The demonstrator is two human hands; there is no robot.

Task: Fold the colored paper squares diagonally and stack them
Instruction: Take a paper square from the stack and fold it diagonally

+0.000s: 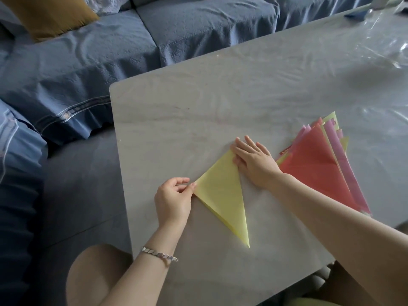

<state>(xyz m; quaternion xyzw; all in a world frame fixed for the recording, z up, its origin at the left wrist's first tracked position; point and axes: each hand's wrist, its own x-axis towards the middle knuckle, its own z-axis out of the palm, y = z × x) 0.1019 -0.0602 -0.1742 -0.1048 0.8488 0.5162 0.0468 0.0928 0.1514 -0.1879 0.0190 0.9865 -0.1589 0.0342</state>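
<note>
A yellow paper, folded into a triangle, lies flat on the pale table. My left hand pinches its left corner between thumb and fingers. My right hand lies flat with straight fingers on the triangle's top corner and right edge. To the right rests a fanned stack of folded triangles, red on top, with pink, purple and yellow sheets showing beneath. My right forearm crosses the stack's near end.
A blue-covered sofa with a mustard cushion runs behind and left of the table. The table's left edge is close to my left hand. A clear plastic film covers the far right of the table.
</note>
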